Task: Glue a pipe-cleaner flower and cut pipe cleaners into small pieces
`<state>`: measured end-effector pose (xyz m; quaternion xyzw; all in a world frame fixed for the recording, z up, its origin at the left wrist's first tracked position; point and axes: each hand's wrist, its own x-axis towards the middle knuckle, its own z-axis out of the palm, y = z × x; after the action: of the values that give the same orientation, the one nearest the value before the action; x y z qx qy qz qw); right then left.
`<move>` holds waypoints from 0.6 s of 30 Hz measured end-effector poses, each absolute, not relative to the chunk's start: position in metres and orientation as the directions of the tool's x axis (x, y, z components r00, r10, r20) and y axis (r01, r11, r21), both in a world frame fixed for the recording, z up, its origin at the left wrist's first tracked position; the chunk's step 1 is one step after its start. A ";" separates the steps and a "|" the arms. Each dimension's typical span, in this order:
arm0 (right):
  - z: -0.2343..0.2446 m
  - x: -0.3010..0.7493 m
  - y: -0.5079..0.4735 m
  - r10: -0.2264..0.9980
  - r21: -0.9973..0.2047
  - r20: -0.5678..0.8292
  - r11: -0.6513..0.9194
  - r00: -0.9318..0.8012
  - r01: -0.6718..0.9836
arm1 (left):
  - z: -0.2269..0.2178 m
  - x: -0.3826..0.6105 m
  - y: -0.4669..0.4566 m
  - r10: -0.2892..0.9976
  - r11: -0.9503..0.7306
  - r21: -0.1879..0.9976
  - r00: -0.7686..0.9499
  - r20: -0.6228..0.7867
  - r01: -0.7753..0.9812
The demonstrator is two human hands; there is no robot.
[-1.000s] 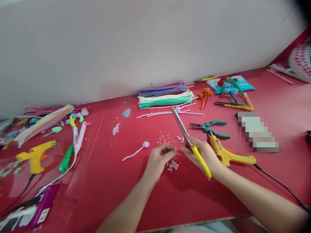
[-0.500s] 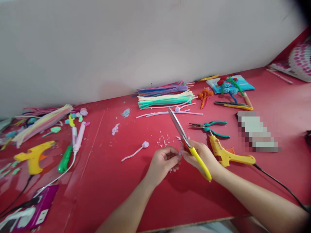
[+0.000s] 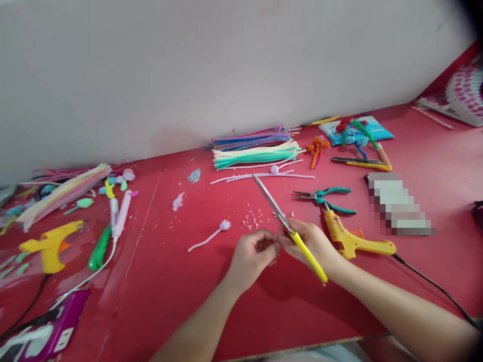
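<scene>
Yellow-handled scissors [image 3: 307, 256] rest in my right hand [image 3: 315, 241], their blades pointing up and away to the left. The fingertips of that hand meet those of my left hand [image 3: 254, 254], which is closed in a pinch. Whatever lies between the fingertips is too small and hidden to make out. Pale lilac snippets [image 3: 253, 219] are scattered on the red table [image 3: 181, 301] just beyond my hands. To the left of them lies a lilac pipe-cleaner stem with a fluffy ball end [image 3: 225, 225].
Teal-handled pliers [image 3: 320, 195] and a yellow glue gun [image 3: 352, 241] lie right of my hands, near a blurred-out phone [image 3: 400, 206]. Pipe-cleaner bundles [image 3: 258, 155] lie along the wall. At left are another glue gun [image 3: 53, 246], a pink corded tool [image 3: 123, 213] and a purple box [image 3: 71, 322].
The scissors have turned slightly in my right hand, their tips swinging left and a little lower. My fingertips stay together in nearly the same place.
</scene>
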<state>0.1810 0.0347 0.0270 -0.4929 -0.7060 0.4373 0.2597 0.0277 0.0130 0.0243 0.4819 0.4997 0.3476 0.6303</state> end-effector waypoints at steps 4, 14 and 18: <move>0.026 0.180 0.034 0.916 -0.874 -0.057 0.147 -0.397 0.464 | 0.024 0.028 0.014 0.905 0.340 0.940 0.272 -0.329 0.004; 0.025 0.192 0.036 0.930 -0.424 0.049 0.350 -0.364 0.835 | 0.022 0.017 0.023 0.962 0.247 0.934 -0.053 -0.268 -0.258; 0.020 0.192 0.031 0.907 -0.276 0.037 0.414 -0.420 0.868 | 0.025 0.012 0.026 0.959 0.204 0.934 -0.131 -0.251 -0.294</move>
<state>0.1925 0.0309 0.0200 -0.5307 -0.8358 0.1077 0.0907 0.0124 0.0259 0.0246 0.3202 0.5197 0.5435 0.5762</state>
